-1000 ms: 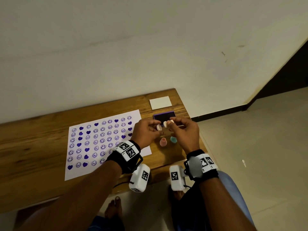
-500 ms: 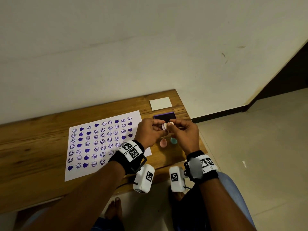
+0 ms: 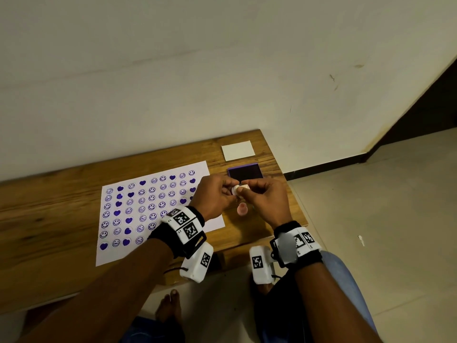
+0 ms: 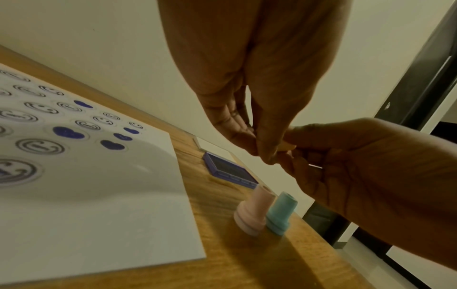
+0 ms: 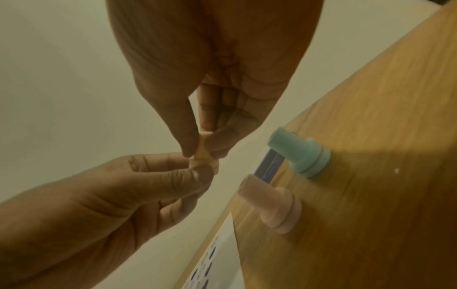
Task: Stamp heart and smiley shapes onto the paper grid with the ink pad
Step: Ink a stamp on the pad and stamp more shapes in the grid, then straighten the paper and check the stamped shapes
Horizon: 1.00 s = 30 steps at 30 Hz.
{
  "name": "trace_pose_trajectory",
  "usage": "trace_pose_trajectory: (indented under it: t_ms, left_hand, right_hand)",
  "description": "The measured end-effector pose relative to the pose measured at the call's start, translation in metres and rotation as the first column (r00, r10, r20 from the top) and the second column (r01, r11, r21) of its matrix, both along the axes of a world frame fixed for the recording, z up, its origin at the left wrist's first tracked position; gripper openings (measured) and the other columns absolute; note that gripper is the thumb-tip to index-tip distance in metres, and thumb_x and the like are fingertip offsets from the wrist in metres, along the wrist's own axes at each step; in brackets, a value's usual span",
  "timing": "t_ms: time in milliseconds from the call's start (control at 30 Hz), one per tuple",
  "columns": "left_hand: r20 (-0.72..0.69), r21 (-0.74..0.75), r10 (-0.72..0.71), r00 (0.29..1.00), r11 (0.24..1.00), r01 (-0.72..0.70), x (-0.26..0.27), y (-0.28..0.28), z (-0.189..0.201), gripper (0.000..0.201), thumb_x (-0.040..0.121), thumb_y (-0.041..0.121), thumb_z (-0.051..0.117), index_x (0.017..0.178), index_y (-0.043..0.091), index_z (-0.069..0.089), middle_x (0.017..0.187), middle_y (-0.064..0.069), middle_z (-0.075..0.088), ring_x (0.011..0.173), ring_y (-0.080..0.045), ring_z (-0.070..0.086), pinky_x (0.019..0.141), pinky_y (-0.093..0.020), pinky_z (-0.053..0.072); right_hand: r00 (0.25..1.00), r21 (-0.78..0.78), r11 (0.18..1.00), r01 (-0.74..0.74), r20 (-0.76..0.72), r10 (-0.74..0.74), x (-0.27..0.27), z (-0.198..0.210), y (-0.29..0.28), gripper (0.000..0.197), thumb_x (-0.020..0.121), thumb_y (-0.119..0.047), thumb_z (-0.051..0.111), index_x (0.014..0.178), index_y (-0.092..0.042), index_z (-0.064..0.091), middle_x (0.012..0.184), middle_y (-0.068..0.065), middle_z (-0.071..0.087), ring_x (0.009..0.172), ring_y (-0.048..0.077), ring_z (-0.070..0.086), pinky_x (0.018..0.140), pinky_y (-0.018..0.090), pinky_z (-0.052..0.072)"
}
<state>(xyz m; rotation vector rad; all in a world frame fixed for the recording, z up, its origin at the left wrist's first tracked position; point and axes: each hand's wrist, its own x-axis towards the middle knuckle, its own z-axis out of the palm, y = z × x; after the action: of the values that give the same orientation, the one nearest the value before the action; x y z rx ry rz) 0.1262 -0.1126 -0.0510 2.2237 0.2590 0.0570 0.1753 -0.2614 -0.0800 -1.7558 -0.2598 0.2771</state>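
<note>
Hands meet above the surface [image 3: 247, 233]: the left hand [image 3: 212, 196] pinches the wide base of a small cream stamp [image 5: 203, 156] while the right hand [image 3: 265, 200] pinches its stem, long axis running between them. The ink pad [image 3: 244, 172] lies just beyond, open; the paper grid [image 3: 138, 211] lies leftward, nearer the left hand.

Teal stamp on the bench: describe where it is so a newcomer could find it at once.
Start at the wooden bench against the wall and go to its right end, past the stamped paper grid. Near the front edge, in front of the purple ink pad, two small stamps stand upright side by side. The teal stamp is the one farther from the paper; the pink stamp stands between them.
</note>
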Motion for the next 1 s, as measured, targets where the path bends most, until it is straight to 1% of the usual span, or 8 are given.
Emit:
trace_pose_trajectory:
  t_ms: [100,233,400,533,667,833,933,1000]
  left_hand:
    - [-0.043,0.051,-0.041,0.998,0.998,0.043,-0.006,0.007,-0.002,0.055,0.076,0.017,0.078,0.128,0.015,0.059,0.103,-0.001,0.066,0.084,-0.012,0.063,0.076,-0.027,0.055]
    - [-0.042,0.207,0.043,0.998,0.978,-0.034,-0.026,0.03,-0.004,0.05,0.079,0.027,0.075,0.126,0.023,0.06,0.105,-0.001,0.061,0.091,-0.014,0.059,0.08,-0.029,0.051]
    - [-0.175,0.326,0.199,0.964,0.936,-0.134,-0.063,0.087,-0.015,0.044,0.078,0.038,0.075,0.119,0.025,0.064,0.124,-0.001,0.058,0.118,-0.02,0.053,0.101,-0.039,0.043]
    - [-0.276,0.446,0.287,0.917,0.883,-0.142,-0.089,0.121,-0.018,0.063,0.076,0.044,0.073,0.133,0.029,0.051,0.144,0.0,0.041,0.133,-0.024,0.036,0.109,-0.044,0.034]
    - [-0.402,0.529,0.302,0.864,0.847,-0.05,-0.099,0.135,-0.02,0.08,0.075,0.049,0.073,0.144,0.033,0.036,0.156,0.002,0.022,0.142,-0.025,0.023,0.112,-0.049,0.03]
    - [-0.486,0.471,0.249,0.838,0.882,0.011,-0.1,0.137,-0.027,0.082,0.072,0.044,0.078,0.143,0.028,0.038,0.15,-0.002,0.029,0.137,-0.028,0.031,0.108,-0.049,0.035]
    - [-0.478,0.475,0.252,0.842,0.88,0.007,-0.098,0.138,-0.026,0.081,0.07,0.044,0.08,0.14,0.028,0.042,0.142,-0.001,0.035,0.132,-0.026,0.037,0.104,-0.046,0.04]
    - [-0.473,0.481,0.253,0.844,0.877,0.007,-0.096,0.139,-0.023,0.081,0.069,0.044,0.081,0.138,0.029,0.043,0.139,0.001,0.036,0.131,-0.026,0.039,0.101,-0.044,0.042]
  right_hand:
    - [0.984,-0.225,0.974,-0.003,0.175,0.044,-0.004,0.002,0.005,0.023,0.083,-0.026,0.08,0.105,-0.017,0.078,0.092,-0.006,0.076,0.084,0.005,0.07,0.082,0.032,0.06]
    - [0.936,-0.542,0.83,0.131,0.344,0.077,0.0,0.01,0.007,0.022,0.088,-0.037,0.073,0.104,-0.021,0.076,0.094,-0.006,0.073,0.087,0.01,0.066,0.075,0.026,0.053]
    - [0.932,-0.767,0.622,0.16,0.324,0.161,0.011,0.015,0.008,0.016,0.088,-0.037,0.069,0.092,-0.023,0.075,0.089,-0.003,0.073,0.079,0.015,0.066,0.063,0.025,0.048]
    - [0.954,-0.824,0.546,0.152,0.266,0.136,0.014,0.014,0.013,0.015,0.086,-0.034,0.069,0.08,-0.022,0.073,0.078,-0.001,0.069,0.068,0.016,0.061,0.057,0.023,0.042]
    - [0.971,-0.855,0.51,0.09,0.19,0.148,0.015,0.018,0.017,0.016,0.087,-0.036,0.07,0.086,-0.02,0.072,0.086,0.002,0.071,0.072,0.018,0.06,0.057,0.023,0.04]
    - [0.944,-0.814,0.557,0.166,0.296,0.15,0.013,0.03,0.025,0.039,0.087,-0.058,0.067,0.109,-0.025,0.073,0.103,-0.003,0.074,0.091,0.019,0.068,0.067,0.025,0.046]
    - [0.898,-0.761,0.638,0.119,0.356,0.258,0.009,0.042,0.051,0.026,0.09,-0.047,0.064,0.095,-0.025,0.077,0.089,-0.005,0.073,0.083,0.017,0.068,0.064,0.024,0.048]
    - [0.887,-0.761,0.646,0.051,0.332,0.321,0.009,0.048,0.078,0.028,0.091,-0.041,0.063,0.106,-0.021,0.077,0.104,0.001,0.072,0.098,0.023,0.068,0.076,0.028,0.05]
